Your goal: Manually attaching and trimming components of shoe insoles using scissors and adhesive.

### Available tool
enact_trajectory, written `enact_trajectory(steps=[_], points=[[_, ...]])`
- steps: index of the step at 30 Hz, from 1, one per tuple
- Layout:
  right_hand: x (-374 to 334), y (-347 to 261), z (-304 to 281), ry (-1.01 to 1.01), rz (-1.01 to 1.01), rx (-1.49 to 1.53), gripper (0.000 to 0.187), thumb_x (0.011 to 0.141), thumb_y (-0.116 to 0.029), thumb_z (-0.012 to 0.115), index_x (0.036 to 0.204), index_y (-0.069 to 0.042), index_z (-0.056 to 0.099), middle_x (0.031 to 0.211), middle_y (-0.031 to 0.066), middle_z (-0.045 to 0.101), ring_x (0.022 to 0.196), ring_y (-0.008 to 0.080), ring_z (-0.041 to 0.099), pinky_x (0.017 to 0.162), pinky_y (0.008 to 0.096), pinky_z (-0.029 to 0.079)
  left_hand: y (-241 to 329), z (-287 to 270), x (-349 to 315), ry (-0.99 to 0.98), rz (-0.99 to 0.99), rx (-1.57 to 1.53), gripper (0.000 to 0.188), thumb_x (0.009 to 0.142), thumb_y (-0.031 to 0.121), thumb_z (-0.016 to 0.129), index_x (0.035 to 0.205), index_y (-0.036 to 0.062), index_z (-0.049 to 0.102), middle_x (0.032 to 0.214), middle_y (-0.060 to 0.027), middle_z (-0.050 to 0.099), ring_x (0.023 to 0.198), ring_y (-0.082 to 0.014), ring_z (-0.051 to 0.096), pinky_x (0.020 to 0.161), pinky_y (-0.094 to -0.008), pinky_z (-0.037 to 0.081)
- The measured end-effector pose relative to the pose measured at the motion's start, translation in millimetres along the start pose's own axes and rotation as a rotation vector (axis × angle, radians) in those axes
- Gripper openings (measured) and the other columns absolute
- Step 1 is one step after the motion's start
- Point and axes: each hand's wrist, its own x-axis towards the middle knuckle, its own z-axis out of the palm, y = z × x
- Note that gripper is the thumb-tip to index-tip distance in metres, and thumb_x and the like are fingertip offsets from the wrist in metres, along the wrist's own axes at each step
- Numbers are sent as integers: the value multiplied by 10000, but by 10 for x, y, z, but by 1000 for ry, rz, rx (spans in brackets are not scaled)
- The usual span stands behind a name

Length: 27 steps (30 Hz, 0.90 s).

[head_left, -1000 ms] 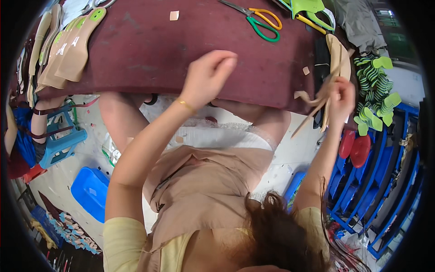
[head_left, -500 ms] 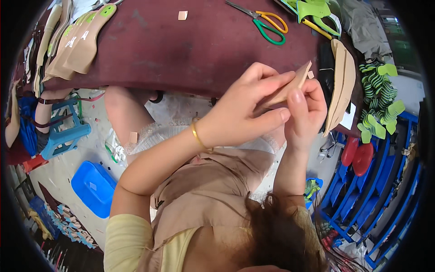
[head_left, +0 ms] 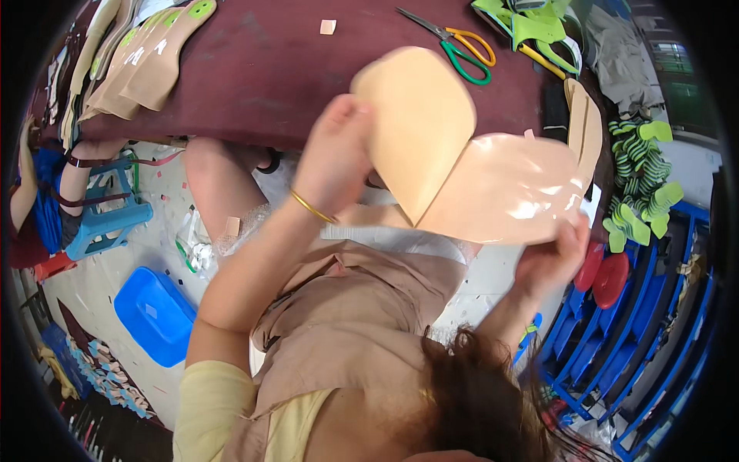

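Two insole-shaped sheets spread apart in a V in front of me, meeting at a point near my lap. My left hand (head_left: pixel 342 146) is closed on the left edge of the matte cream sheet (head_left: pixel 419 115). At the lower right edge of the shiny beige sheet (head_left: pixel 500 189), my right hand (head_left: pixel 554 254) grips with bent fingers, slightly blurred. A small pinkish tab (head_left: pixel 530 134) sticks out at the shiny sheet's upper edge. Whether the two sheets are joined at the point I cannot tell.
On the dark red table (head_left: pixel 262 69) lie scissors (head_left: pixel 462 50), beige insoles (head_left: pixel 154 77) and green pieces (head_left: pixel 539 27). More insoles (head_left: pixel 585 123) stand at the right edge, near striped green pieces (head_left: pixel 635 177) and a blue rack (head_left: pixel 616 331). A blue basin (head_left: pixel 154 308) and another person's arm (head_left: pixel 73 189) are left.
The beige piece, pinched edge-on between both hands before, is now spread into two faces. My left hand moved left, my right hand right and down. The view shifted slightly.
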Motion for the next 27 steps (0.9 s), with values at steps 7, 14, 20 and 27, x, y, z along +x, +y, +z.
enact_trajectory(steps=[7,14,20,27], points=[[1,-740,-1113,449,-279,25,474,850,-310,472,1153,45,556,1125,170,601,1051,281,583,900,402,454,671,-1171,449,182,212,208,191,970,183,435,1079,33,480,1015,-64,595,863,-131,596,801,-300,499],[1239,-554,-1197,373,-243,-811,248,913,-242,461,877,-25,575,863,110,600,754,188,625,622,313,530,1119,-1552,902,199,348,493,286,965,218,453,1171,24,495,1061,-35,599,959,-105,579,830,-248,461],[2565,806,-448,108,-410,-1268,273,868,-249,592,959,8,606,845,108,653,790,178,619,741,311,490,963,-1429,902,277,518,677,358,860,219,639,1112,-19,549,979,-74,653,847,-104,619,742,-238,485],[2975,1356,1954,-340,-186,-486,321,835,-279,625,949,20,649,760,95,677,701,154,633,695,276,487,894,-1372,825,494,622,833,279,845,194,622,1028,-17,603,844,-81,677,758,-92,626,692,-253,497]])
